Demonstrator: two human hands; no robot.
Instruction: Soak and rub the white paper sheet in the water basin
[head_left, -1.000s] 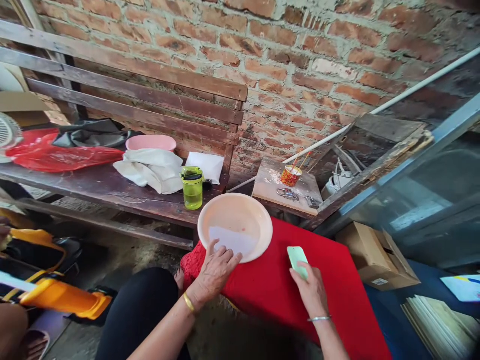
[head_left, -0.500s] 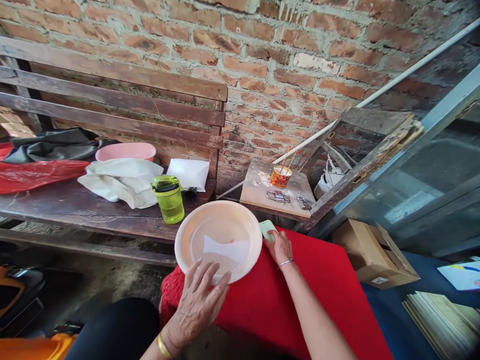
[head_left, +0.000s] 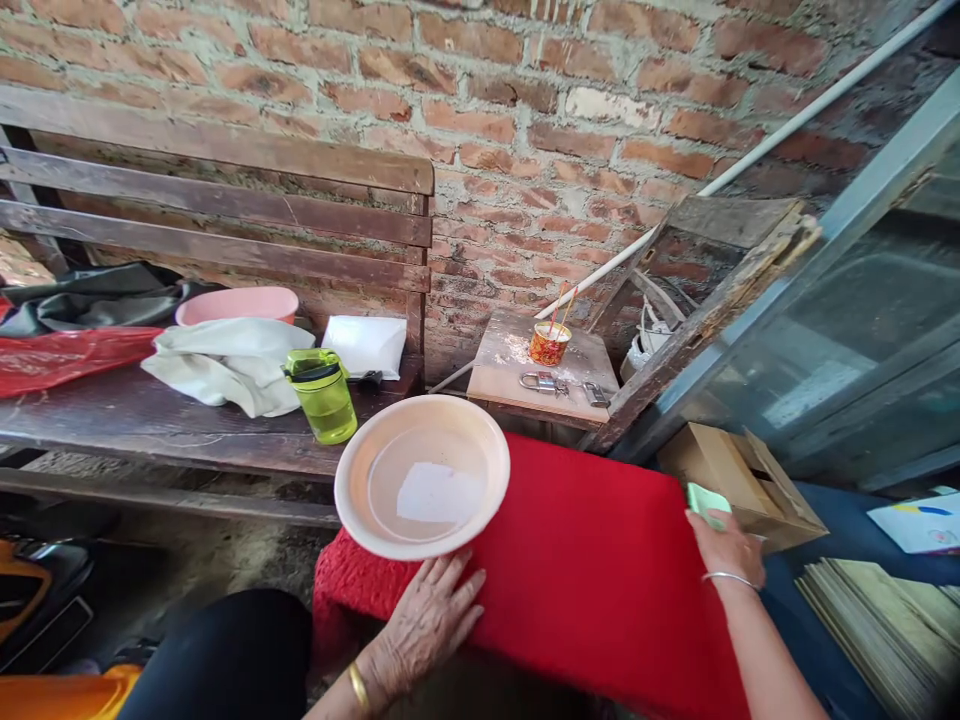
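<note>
A pale peach basin [head_left: 352, 500] with some water in it stands at the left end of a table under a red cloth [head_left: 592, 540]. My left hand [head_left: 431, 615] rests at the front edge of the cloth, just below the basin rim, fingers stretched out and nothing held. Far over at the right edge of the cloth, my right hand [head_left: 727, 550] grips a light green phone-like object [head_left: 706, 502]; its exact kind is hard to make out. The fingers wrap its near end.
A green water bottle [head_left: 326, 400], white cloth [head_left: 225, 365], white packet [head_left: 365, 346] and pink basin [head_left: 238, 305] sit on the wooden bench [head_left: 172, 440]. Padlocks [head_left: 538, 382] and a red cup [head_left: 550, 343] lie on a small table. A cardboard box [head_left: 731, 490] stands right.
My right hand has carried the light green object from beside the basin to the cloth's right edge. My left hand has come down off the basin's near rim onto the cloth.
</note>
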